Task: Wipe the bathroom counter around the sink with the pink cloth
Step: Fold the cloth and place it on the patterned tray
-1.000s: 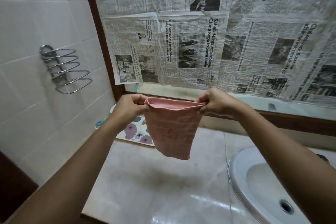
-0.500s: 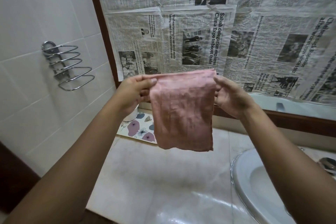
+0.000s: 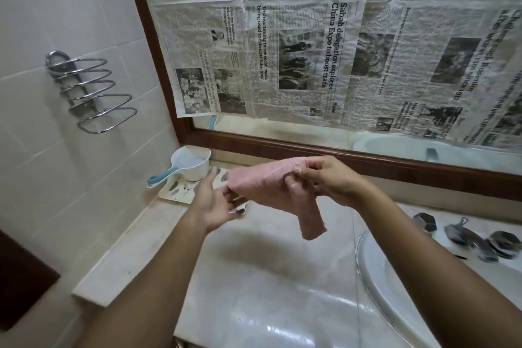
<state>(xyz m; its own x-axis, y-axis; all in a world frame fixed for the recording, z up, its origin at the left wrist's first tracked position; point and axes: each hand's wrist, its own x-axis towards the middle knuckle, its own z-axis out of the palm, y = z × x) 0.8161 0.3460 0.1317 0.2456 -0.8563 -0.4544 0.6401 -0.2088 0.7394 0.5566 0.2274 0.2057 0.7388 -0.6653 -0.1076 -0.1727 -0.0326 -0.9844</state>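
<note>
Pinches cloth (image 3: 262, 182) in right hand (image 3: 333, 182), thumb against fingers, so it hangs folded above counter (image 3: 254, 277), beside sink (image 3: 375, 285). Steadies its end with left hand (image 3: 217, 202), fingers loosely spread, likely shaping a wiping pad.

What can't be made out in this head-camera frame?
Sink: bowl mostly hidden by right arm, cut by the frame edge.
Taps: motion-blurred.
Mirror: covered by newspaper.
Left hand: whether it grips the cloth; fingers blurred, partly under it.
</note>
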